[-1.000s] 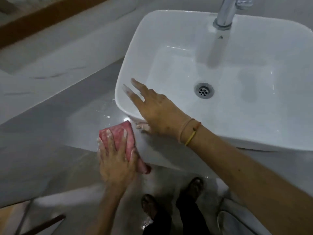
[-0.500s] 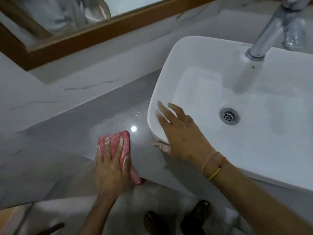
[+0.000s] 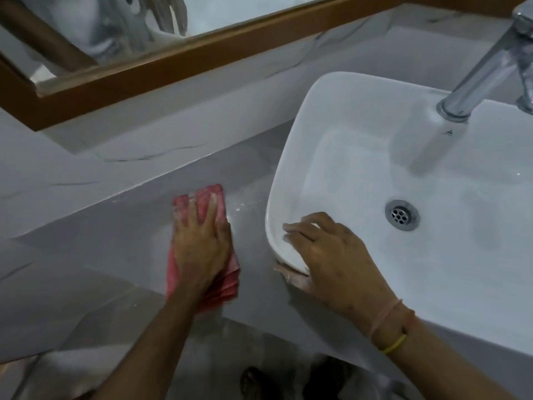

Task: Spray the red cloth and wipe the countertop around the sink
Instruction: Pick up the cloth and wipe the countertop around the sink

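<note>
A folded red cloth [image 3: 202, 197] lies flat on the grey countertop [image 3: 115, 241], left of the white basin [image 3: 331, 116]. My left hand [image 3: 200, 249] presses down on the cloth, fingers spread over its far end. White specks dot the counter between cloth and basin. My right hand [image 3: 331, 258] grips the basin's near-left corner, fingers curled over the rim, thumb below it. No spray bottle is in view.
A chrome tap [image 3: 484, 70] stands at the basin's back right, with the drain [image 3: 402, 215] in the basin's middle. A wood-framed mirror [image 3: 173, 62] runs above the marble-look backsplash. The counter's front edge drops to the floor, where my feet show.
My left hand has pushed the cloth away from the front edge, toward the back wall. My right hand's fingers have curled from spread to gripping the basin corner. The view has tilted upward.
</note>
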A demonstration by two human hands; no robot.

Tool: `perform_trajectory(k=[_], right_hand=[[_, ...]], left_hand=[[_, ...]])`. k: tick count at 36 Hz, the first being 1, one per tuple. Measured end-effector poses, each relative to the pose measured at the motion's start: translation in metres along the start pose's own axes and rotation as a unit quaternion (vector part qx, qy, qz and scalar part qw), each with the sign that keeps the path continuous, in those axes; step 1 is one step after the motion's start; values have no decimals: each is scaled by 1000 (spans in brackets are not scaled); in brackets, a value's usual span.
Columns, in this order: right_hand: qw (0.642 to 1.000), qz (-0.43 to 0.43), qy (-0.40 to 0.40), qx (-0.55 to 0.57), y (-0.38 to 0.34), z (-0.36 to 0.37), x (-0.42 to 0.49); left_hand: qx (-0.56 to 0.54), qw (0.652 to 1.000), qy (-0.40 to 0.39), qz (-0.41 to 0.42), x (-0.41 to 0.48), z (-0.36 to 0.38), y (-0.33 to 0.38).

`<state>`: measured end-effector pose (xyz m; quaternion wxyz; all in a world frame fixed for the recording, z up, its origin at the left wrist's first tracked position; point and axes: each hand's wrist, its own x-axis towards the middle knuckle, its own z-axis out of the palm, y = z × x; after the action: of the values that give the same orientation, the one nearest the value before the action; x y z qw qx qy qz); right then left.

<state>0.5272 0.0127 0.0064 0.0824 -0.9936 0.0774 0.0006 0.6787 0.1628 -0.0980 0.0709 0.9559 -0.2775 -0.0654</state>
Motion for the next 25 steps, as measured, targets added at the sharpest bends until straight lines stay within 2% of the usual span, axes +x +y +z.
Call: perform_trajectory(k=[3,7,12,15,17,19,22,25], right_hand=[[1000,14,-2,2,-2,-1,-2],[1000,14,13,-6,-1,1,-3],[999,9,38,-10,0,1,-2],[999,12,33,-11,0,2,-1],[999,15,31,-12,1,3,0],[999,13,34,-14,1,2,-1],[998,4,54,-16,1,2,-1],[998,8,64,-9,1,2,-2]], left_hand=[[11,999,-35,37,-24,15,3],[31,998,-45,18,-26,18,-26],[66,998,9,12,21,2,-46],[104,994,8,-17,56,-1,-29],[91,996,3,-15,73,2,-6],[75,997,7,33,74,7,26],[38,987,9,156,43,14,62],[37,976,29,214,-2,19,43]])
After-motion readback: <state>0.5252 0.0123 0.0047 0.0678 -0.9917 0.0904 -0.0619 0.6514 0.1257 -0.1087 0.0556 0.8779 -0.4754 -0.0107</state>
